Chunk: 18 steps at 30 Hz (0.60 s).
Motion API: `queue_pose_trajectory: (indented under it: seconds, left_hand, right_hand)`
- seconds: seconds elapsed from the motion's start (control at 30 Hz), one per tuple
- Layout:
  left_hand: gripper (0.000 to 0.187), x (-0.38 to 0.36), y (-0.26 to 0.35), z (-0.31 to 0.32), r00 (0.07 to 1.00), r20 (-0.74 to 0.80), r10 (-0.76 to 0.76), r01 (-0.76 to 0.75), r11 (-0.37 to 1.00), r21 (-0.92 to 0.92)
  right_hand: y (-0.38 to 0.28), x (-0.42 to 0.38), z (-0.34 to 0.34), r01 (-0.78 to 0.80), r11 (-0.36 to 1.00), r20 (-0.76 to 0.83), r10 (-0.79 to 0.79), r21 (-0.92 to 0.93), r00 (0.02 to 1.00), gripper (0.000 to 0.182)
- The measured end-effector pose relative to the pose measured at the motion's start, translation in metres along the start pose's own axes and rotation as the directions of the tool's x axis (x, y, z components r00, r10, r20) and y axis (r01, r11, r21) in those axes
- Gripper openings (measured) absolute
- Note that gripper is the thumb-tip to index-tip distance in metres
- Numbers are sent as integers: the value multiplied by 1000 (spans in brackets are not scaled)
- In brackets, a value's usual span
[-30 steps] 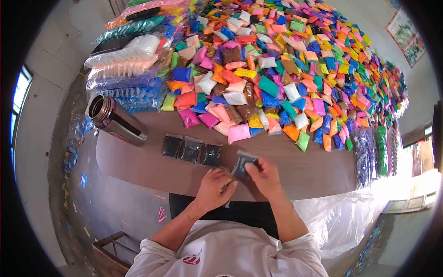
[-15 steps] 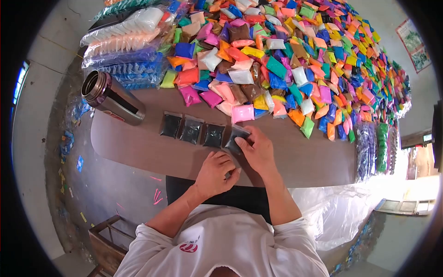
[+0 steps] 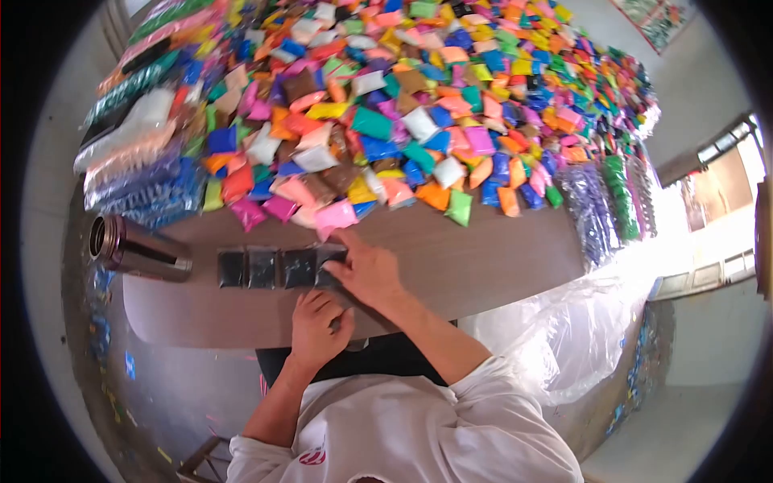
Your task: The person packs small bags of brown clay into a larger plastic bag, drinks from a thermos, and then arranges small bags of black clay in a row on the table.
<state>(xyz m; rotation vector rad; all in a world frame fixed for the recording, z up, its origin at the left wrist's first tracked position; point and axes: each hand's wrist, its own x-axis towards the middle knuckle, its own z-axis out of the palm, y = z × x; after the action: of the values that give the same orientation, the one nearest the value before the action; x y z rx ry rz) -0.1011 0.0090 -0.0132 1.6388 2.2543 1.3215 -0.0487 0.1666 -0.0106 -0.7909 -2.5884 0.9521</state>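
Several black packets lie side by side in a row on the brown table (image 3: 467, 270); the leftmost black packet (image 3: 232, 268) and the one beside it (image 3: 262, 268) are untouched. My right hand (image 3: 368, 272) grips the rightmost black packet (image 3: 328, 262) by its right side, thumb on top, partly covering it. Close below the row, my left hand (image 3: 320, 330) rests near the table's front edge with its fingers curled. A small dark patch shows between its thumb and fingers, too small to identify.
A large heap of coloured packets (image 3: 372, 123) covers the table's far side. At the left lies a metal flask (image 3: 145, 251), with bundled packets (image 3: 145, 181) behind it. More bundles (image 3: 592, 213) stand at the right end, above clear plastic sheeting (image 3: 523, 346).
The view has turned, so the table and heap appear farther left. The rightmost black packet now sits closer against its neighbour, with my right hand still on it. My left hand remains curled.
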Motion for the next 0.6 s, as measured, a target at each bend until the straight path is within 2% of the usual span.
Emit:
queue_pose_trajectory:
  seconds: [0.07, 0.17, 0.27, 0.33, 0.4, 0.43, 0.47, 0.5, 0.57, 0.6]
  left_hand:
    - [18, 0, 2, 0, 1000, -20, -4, 4, 1000, 5]
    - [20, -1, 3, 4, 998, -61, 4, -4, 1000, 13]
    - [21, -1, 3, 6, 998, -66, 10, -9, 1000, 25]
    - [21, 0, 4, 7, 997, -77, 12, -10, 1000, 25]
    - [21, 0, 5, 8, 997, -82, 10, -7, 1000, 30]
    - [21, 1, 6, 9, 996, -85, 8, -5, 999, 33]
    - [21, 1, 6, 10, 996, -87, -5, 8, 999, 33]
    - [21, 1, 5, 11, 996, -89, -18, 21, 999, 32]
    - [21, 1, 5, 13, 994, -91, -60, 63, 998, 30]
    - [21, 2, 5, 15, 992, -94, -88, 91, 995, 30]
  right_hand:
    - [-8, -3, -9, -36, 994, 36, 32, 99, 999, 43]
    - [4, -12, -3, -9, 895, -109, 65, 446, 992, 28]
    - [16, -13, -28, 57, 811, -170, 53, 583, 984, 18]
    - [32, -3, -64, 119, 912, -436, 71, 394, 897, 17]
    - [52, 17, -126, -66, 937, -463, 230, 344, 856, 16]
    - [81, 32, -142, 60, 993, -682, 27, 104, 730, 17]
    - [114, 55, -163, 98, 986, -700, 27, 138, 713, 16]
    - [143, 75, -183, 103, 993, -789, -110, -60, 605, 15]
    - [189, 106, -227, 17, 990, -763, -120, -142, 635, 20]
    - [220, 123, -242, -11, 976, -768, -163, -216, 619, 23]
